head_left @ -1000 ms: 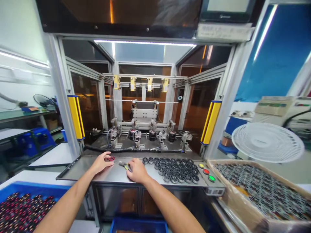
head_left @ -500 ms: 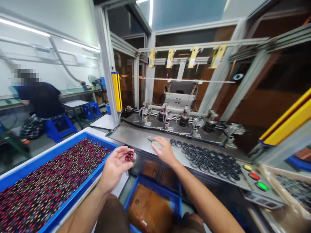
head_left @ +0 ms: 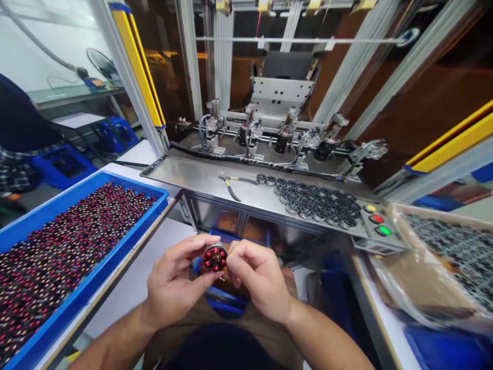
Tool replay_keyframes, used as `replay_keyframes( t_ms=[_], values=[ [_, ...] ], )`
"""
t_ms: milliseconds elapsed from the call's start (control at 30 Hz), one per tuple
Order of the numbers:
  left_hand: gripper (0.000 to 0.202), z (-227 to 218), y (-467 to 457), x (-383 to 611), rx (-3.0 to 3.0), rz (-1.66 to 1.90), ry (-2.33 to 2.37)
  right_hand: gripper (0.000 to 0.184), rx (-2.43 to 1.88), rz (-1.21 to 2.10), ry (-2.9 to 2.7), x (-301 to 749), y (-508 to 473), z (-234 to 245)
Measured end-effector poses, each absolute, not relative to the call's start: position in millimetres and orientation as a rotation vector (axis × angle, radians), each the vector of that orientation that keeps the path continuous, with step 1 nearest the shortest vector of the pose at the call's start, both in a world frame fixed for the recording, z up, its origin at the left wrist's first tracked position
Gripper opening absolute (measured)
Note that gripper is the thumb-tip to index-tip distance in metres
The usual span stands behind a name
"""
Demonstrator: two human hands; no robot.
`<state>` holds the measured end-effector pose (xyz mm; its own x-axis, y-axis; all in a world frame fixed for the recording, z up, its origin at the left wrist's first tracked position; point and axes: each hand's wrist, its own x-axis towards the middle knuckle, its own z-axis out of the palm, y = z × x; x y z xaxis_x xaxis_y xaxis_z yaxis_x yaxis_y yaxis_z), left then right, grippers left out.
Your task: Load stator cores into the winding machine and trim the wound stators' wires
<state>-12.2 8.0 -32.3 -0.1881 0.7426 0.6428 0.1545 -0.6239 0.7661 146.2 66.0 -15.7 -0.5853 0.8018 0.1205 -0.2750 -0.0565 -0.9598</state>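
My left hand [head_left: 175, 285] is closed around a small round stator with red windings [head_left: 214, 258], held up in front of my lap. My right hand [head_left: 259, 280] pinches the same stator from its right side, fingers curled against it. Both hands are close together below the front edge of the steel machine shelf [head_left: 200, 180]. A pair of yellow-handled cutters [head_left: 230, 186] lies on that shelf, apart from both hands. A heap of dark bare stator rings [head_left: 318, 201] rests on the shelf to the right.
A blue tray [head_left: 96, 280] full of red-wound stators sits at my left. A cardboard box [head_left: 423, 277] of dark rings is at the right. Yellow, red and green buttons [head_left: 376, 219] are on the shelf's right end. The winding fixtures [head_left: 281, 136] stand behind. Another person's dark sleeve [head_left: 19, 123] shows far left.
My left hand carried the red stator from the shelf down toward my lap. My right hand left the cutters on the shelf and came to pinch the stator. My view swung left, then downward.
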Motion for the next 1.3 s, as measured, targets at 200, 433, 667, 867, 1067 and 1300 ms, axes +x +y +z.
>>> replay_keyframes(
  t_ms=[200, 433, 667, 867, 1067, 1300],
  values=[
    [0.070, -27.5, 7.0, -15.8, 1.570, 1.818, 0.969, 0.032, -0.081, 2.350, -1.578, 185.7, 101.5, -44.8],
    [0.083, -37.0, 12.9, -26.8, 2.001, 1.835, 0.931, 0.045, -0.387, 2.351, -1.216, 152.1, 68.4, -75.4],
    [0.077, -35.5, 10.5, -27.2, 2.007, 1.744, 1.090, 0.031, -0.456, 2.417, -0.967, 139.5, 43.7, -71.2],
    [0.078, -37.9, 8.6, -28.3, 1.998, 1.743, 1.090, 0.033, -0.536, 2.296, -1.002, 133.7, 41.0, -67.9],
    [0.080, -38.8, 9.1, -28.4, 1.977, 1.750, 1.022, 0.031, -0.591, 2.313, -0.987, 135.7, 37.3, -64.8],
    [0.079, -42.1, 6.0, -27.6, 1.726, 1.788, 1.004, 0.030, -0.614, 2.279, -1.117, 145.9, 28.6, -61.3]
  ],
)
